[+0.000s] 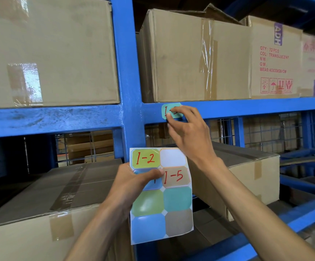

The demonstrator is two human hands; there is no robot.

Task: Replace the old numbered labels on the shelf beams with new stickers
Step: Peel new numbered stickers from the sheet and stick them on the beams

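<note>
Teal and marked in red, a sticker [172,110] is seen on the face of the blue shelf beam [256,107], just right of the upright post [127,72]. It is pinched at its lower right by the curled fingers [173,110] and thumb of the right hand [187,129], and part of its number is hidden by them; whether the whole sticker lies flat on the beam cannot be told. Below, a sticker sheet [162,196] is held upright in front of the post by the left hand [132,185], the thumb pressed across a blue sticker on its front and the other fingers hidden behind. Labels reading "1-2" and "1-5" are shown on the sheet, with one blank white space at the top right and four unmarked coloured stickers lower down.

Taped cardboard boxes are stacked above the beam: a plain one [196,57] directly over the sticker, a printed one [275,59] to its right and a large one [47,51] left of the post. Their lower edges are set just above the beam's top edge. Under the beam, wire mesh [266,132] and further boxes [39,200] are visible, with a lower one [247,170] behind the right forearm. Bare beam face is left open to the right of the hand.
</note>
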